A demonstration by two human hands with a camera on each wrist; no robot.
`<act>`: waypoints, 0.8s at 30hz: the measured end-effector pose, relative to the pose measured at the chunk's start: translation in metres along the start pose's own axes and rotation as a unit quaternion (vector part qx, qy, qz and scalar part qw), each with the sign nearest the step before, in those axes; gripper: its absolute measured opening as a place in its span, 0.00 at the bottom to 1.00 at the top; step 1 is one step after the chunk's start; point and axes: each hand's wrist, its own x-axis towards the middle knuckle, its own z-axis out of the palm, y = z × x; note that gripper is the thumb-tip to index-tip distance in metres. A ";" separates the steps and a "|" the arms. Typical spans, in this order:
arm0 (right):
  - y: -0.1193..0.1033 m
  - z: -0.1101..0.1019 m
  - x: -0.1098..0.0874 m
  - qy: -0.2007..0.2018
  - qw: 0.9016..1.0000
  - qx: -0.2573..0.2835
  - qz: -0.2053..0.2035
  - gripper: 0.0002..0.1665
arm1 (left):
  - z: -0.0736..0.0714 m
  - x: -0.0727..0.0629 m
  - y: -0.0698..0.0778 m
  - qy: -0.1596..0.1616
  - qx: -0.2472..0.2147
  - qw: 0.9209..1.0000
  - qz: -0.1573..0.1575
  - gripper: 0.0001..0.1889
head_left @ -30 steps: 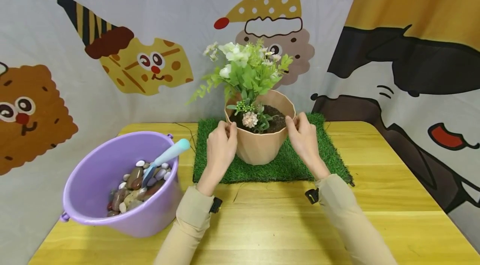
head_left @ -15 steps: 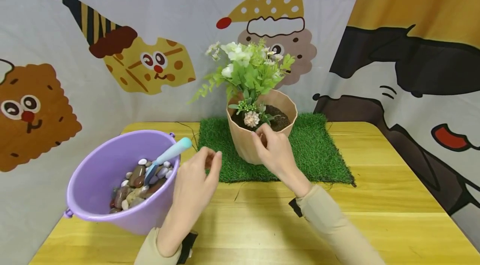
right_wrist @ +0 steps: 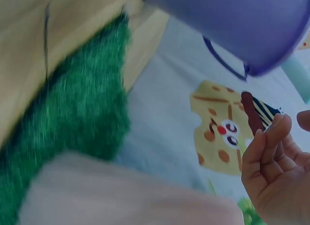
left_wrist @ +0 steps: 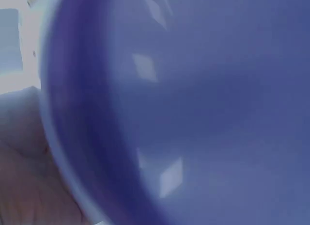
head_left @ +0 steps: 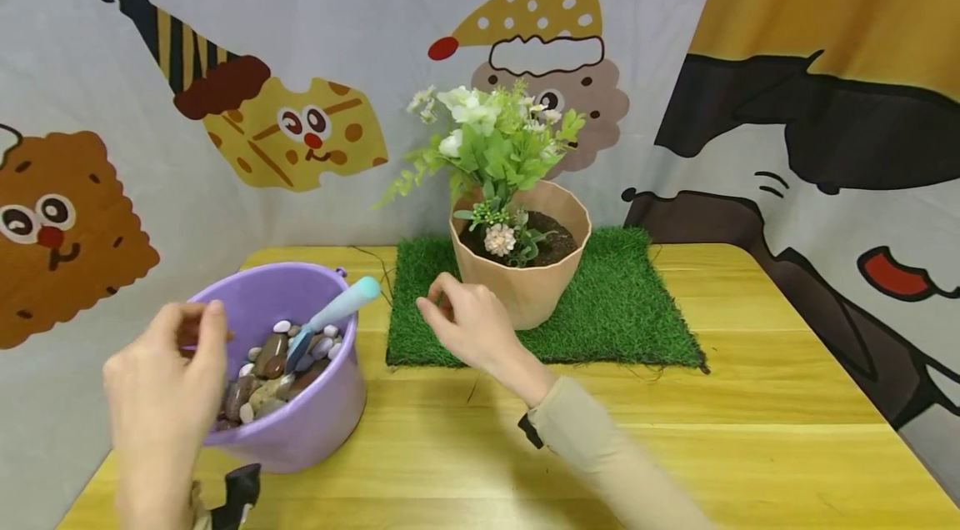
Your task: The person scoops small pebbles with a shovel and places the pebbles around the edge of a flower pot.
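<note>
Over the near left side of a purple bucket (head_left: 322, 422) hovers my left hand (head_left: 165, 388), fingers loosely curled, with nothing visible in it. Its wrist view is filled by the bucket's smooth wall (left_wrist: 203, 104). Inside the bucket lie brown and white stones (head_left: 266, 388); a small trowel (head_left: 341, 305) leans among them, light-blue handle up. My right hand (head_left: 476, 326) is in the air between bucket and flower pot (head_left: 536, 297), fingers loosely bent around nothing, as the right wrist view also shows. White flowers with green leaves (head_left: 495, 142) stand in the pot's dark soil (head_left: 555, 240).
Under the pot is a green artificial grass mat (head_left: 630, 313) on a yellow wooden table (head_left: 757, 430). A cartoon-printed cloth (head_left: 337, 5) hangs right behind the table.
Both hands have let go of the pot's rim and moved left. The left hand is now above the bucket; the right hand has crossed in front of the pot. Pot and bucket stay put.
</note>
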 end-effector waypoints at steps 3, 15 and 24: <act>-0.007 0.014 0.003 -0.040 0.999 0.021 0.013 0.10 | -0.013 0.011 -0.028 -0.051 0.073 0.993 -0.078 0.23; -0.029 0.043 0.016 -0.139 0.981 0.120 0.061 0.15 | -0.009 0.048 -0.103 -0.263 0.173 0.939 -0.139 0.36; -0.045 0.052 0.027 -0.145 0.966 0.183 0.112 0.12 | -0.005 0.049 -0.104 -0.259 0.171 0.946 -0.097 0.25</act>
